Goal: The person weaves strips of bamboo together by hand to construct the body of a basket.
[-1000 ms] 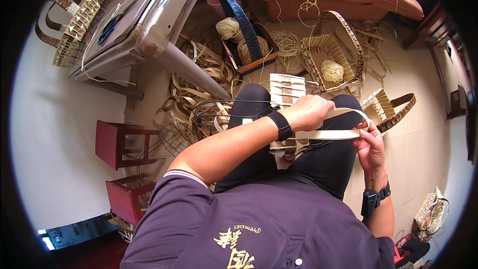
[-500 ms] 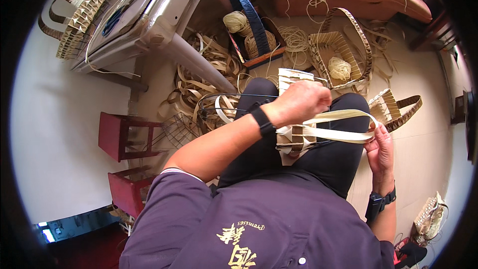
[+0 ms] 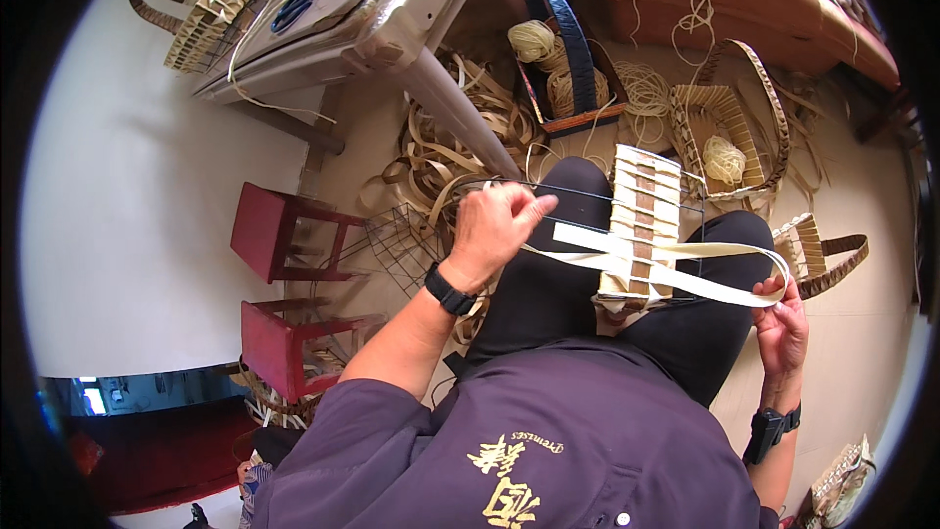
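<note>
I judge this weaving: right hand (image 3: pixel 781 331) pinches a looped pale strip (image 3: pixel 727 291); left hand (image 3: pixel 490 230), I can't tell; tightening through the panel (image 3: pixel 665 204) between them seems needed.

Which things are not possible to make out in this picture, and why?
Head view:
Bare left hand: curled fingertips, hidden by the hand itself.
Cream and brown woven panel: underside, hidden by its upper face.
Orange-brown upholstered seat: right end, lost in the dark lens rim.
Beige woven basket, upper left: far end, cut off by the top edge.
</note>
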A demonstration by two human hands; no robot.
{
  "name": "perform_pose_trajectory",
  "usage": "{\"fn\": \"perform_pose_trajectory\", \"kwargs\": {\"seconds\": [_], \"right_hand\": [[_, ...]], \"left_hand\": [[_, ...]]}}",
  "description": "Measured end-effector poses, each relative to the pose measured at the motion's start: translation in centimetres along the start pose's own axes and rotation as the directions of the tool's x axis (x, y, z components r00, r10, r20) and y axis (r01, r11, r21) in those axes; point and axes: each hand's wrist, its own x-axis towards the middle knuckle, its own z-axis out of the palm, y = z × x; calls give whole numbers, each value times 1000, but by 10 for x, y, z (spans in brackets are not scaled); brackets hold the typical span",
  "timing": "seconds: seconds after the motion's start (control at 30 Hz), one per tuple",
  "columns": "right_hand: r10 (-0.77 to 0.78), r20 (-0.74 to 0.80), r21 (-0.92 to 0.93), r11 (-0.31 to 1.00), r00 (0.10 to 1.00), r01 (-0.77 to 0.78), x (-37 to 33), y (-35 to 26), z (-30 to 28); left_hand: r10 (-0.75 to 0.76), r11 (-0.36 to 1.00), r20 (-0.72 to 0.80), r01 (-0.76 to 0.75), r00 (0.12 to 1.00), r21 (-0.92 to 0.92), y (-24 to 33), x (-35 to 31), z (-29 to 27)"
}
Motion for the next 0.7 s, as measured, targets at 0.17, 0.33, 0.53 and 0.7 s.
{"fn": "perform_pose_trajectory", "kwargs": {"seconds": [0.17, 0.33, 0.53, 0.7], "right_hand": [[42, -119, -287, 955, 992, -75, 8, 22, 26], [28, -129, -336, 939, 991, -70, 13, 32, 29], [-464, 202, -950, -309, 863, 56, 19, -6, 50], [-311, -250, -565, 816, 917, 123, 31, -9, 17]], "left_hand": [[49, 999, 175, -52, 983, 13, -9, -21, 29], [2, 981, 159, 29, 987, -193, -16, -21, 37], [-62, 972, 101, 83, 993, -220, -43, -20, -4], [3, 997, 13, -2, 1000, -74, -27, -25, -4]]}}
